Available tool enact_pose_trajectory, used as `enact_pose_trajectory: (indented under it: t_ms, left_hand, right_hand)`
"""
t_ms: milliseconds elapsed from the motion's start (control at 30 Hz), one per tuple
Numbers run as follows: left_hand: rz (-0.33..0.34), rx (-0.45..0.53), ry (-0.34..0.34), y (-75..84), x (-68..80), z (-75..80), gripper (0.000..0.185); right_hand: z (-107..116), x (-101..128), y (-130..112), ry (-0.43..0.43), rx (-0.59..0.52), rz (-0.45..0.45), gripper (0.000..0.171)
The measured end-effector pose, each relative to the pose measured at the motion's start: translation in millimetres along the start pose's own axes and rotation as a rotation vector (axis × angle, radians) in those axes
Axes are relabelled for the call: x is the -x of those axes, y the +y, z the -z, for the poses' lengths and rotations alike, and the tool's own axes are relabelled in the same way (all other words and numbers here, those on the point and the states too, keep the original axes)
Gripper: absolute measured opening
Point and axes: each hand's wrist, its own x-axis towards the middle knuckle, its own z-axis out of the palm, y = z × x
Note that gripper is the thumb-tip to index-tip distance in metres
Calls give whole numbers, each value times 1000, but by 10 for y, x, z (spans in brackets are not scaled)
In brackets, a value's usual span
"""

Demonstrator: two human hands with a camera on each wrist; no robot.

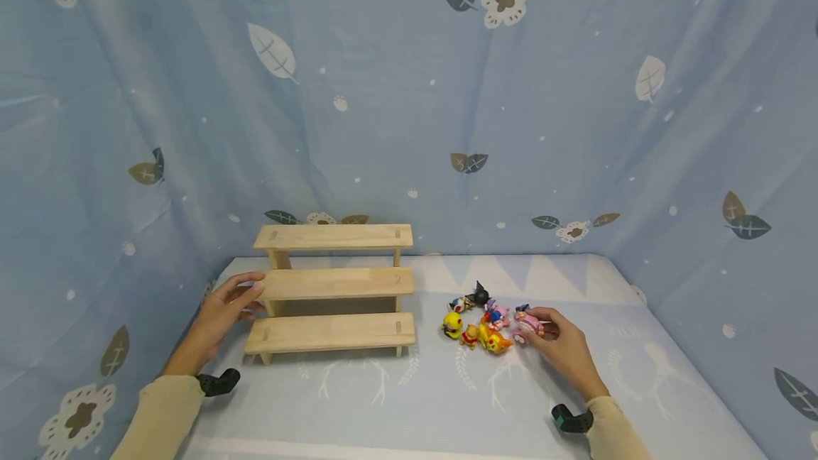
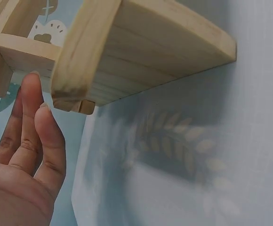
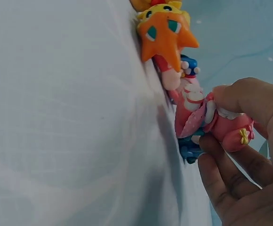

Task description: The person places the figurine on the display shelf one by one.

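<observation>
A three-step wooden display stand (image 1: 335,282) stands at the left of the table. My left hand (image 1: 226,311) is at the left end of its middle step, fingers loosely extended; in the left wrist view the fingertips (image 2: 43,107) are beside the wooden end and grip nothing. At the right, my right hand (image 1: 565,350) pinches a pink figurine (image 3: 228,129) between thumb and fingers, at the edge of a cluster of small toy figurines. Among these are a yellow one (image 1: 452,325), an orange-and-yellow one with a star shape (image 3: 167,35) and a black one (image 1: 479,294).
The table (image 1: 447,410) has a pale blue patterned cloth. A blue curtain (image 1: 383,91) with leaves and flowers encloses the back and both sides. Behind the pink figurine, a small blue figure (image 3: 189,149) lies close to my right fingers.
</observation>
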Motion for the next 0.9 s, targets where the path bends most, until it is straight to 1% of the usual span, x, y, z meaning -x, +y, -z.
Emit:
enact_pose_trajectory:
  t_ms: [100, 333, 500, 700, 767, 833, 867, 900]
  left_hand:
    - [-5, -11, 0, -8, -14, -1, 59]
    - [3, -4, -8, -25, -46, 7, 56]
    - [16, 3, 2, -46, -82, -5, 56]
    - [9, 2, -5, -32, -92, -16, 59]
    - [9, 1, -9, -11, -79, -17, 60]
    - [9, -4, -15, 84, -30, -24, 60]
    - [10, -5, -15, 142, 1, -31, 59]
    - [13, -7, -16, 138, -3, -32, 59]
  right_hand:
    - [45, 5, -16, 12, -20, 13, 46]
    - [120, -43, -123, 25, -46, 3, 49]
    - [130, -89, -215, 23, -73, 20, 52]
    - [118, -151, -319, 16, -116, 56, 49]
    - [107, -180, -358, 10, -135, 74, 48]
    - [98, -215, -403, 4, -160, 90, 47]
    - [106, -220, -470, 1, -165, 98, 46]
    - [108, -237, -506, -4, -173, 105, 46]
